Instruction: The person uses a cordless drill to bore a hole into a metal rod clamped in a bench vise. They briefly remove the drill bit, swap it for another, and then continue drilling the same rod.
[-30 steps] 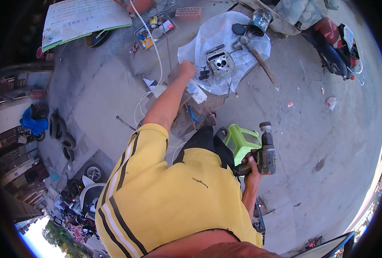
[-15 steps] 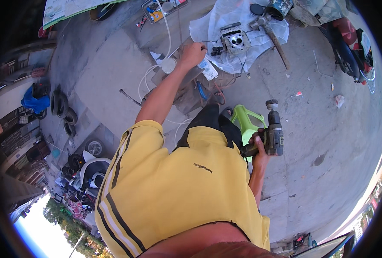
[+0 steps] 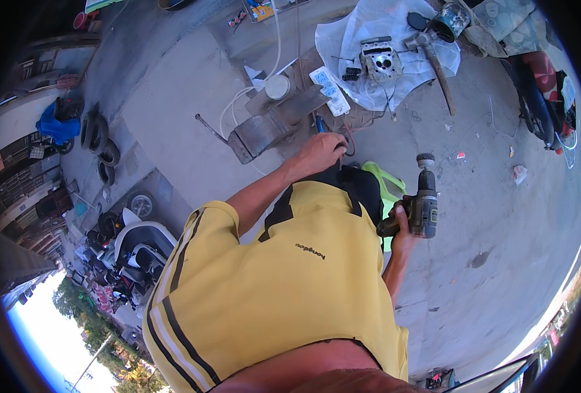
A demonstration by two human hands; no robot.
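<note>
My left hand (image 3: pixel 324 150) is closed just below a rusty metal vise (image 3: pixel 261 136); what its curled fingers hold is too hidden to make out. Near it lie a white power strip (image 3: pixel 329 88) and a blue-handled tool (image 3: pixel 320 122). My right hand (image 3: pixel 400 219) grips a dark cordless drill (image 3: pixel 424 203) with a round brush head, held above a green plastic stool (image 3: pixel 388 183). Farther forward, a metal cylinder head (image 3: pixel 381 64) sits on translucent plastic sheeting (image 3: pixel 340 29), with black springs (image 3: pixel 351 74) beside it and a wooden-handled hammer (image 3: pixel 439 72) to its right.
A paint-spattered can (image 3: pixel 451 23) lies at the top, near a tray (image 3: pixel 259 11) of small items. A scooter (image 3: pixel 532 98) is at the right. Tyres (image 3: pixel 96 141) and parked scooters (image 3: pixel 143 249) line the left. A white hose (image 3: pixel 277 46) crosses the ground.
My left hand has drawn back from beside the plastic sheeting to below the vise, uncovering it and the power strip. The drill in my right hand has risen slightly in view and shifted right.
</note>
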